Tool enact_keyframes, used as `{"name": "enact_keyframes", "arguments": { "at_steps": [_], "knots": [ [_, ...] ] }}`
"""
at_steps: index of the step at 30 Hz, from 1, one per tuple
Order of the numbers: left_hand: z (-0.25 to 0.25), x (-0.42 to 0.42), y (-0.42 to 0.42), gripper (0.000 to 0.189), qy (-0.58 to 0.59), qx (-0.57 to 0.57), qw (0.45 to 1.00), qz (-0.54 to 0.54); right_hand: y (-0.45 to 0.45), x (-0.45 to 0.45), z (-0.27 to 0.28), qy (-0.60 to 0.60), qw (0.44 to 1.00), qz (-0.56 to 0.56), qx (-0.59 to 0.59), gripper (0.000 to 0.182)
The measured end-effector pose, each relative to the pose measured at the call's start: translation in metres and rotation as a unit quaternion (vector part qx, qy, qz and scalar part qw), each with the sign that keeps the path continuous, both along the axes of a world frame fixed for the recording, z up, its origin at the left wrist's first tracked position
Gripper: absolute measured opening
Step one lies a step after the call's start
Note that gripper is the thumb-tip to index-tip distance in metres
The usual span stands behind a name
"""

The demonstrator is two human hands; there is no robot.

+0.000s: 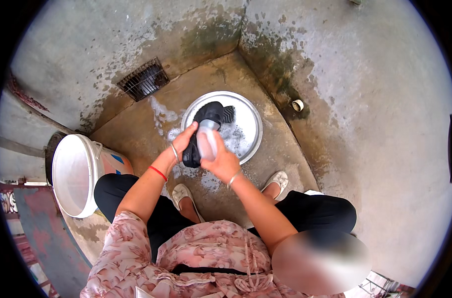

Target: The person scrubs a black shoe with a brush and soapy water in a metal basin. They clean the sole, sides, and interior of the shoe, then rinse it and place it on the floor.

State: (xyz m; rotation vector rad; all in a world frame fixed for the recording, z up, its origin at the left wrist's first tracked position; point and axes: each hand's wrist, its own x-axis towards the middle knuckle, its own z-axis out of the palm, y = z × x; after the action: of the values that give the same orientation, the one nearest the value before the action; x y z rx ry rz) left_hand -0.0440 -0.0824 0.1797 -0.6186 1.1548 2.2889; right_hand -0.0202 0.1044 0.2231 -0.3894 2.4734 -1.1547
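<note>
A black shoe (191,153) is tilted over the near left rim of a round metal basin (258,139). My left hand (184,140) grips the shoe along its left side. In my right hand (224,164) is a pale, blurred scrubbing brush (206,143), pressed against the shoe. Motion blur hides the brush's bristles. White suds and soapy water (244,136) fill the basin. A dark ridged sole (229,114) shows at the far side of the shoe; I cannot tell whether it belongs to a second shoe.
A large white bucket (75,175) stands to my left by my knee. A metal drain grate (144,79) sits at the wall's foot. From the right wall juts a short pipe (297,105). Suds (162,111) lie on the wet concrete floor (136,126), between stained walls.
</note>
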Motion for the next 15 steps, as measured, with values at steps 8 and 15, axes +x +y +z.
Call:
{"name": "enact_keyframes", "arguments": {
  "at_steps": [8,15],
  "knots": [
    [0.011,-0.006,-0.014,0.055,-0.05,0.084,0.994,-0.041,-0.003,0.006,0.018,-0.003,0.999,0.042,-0.033,0.097],
    [-0.015,0.004,0.0,0.054,-0.043,0.114,0.992,-0.028,-0.003,-0.021,0.006,0.017,0.998,0.021,0.051,0.088]
  ]
}}
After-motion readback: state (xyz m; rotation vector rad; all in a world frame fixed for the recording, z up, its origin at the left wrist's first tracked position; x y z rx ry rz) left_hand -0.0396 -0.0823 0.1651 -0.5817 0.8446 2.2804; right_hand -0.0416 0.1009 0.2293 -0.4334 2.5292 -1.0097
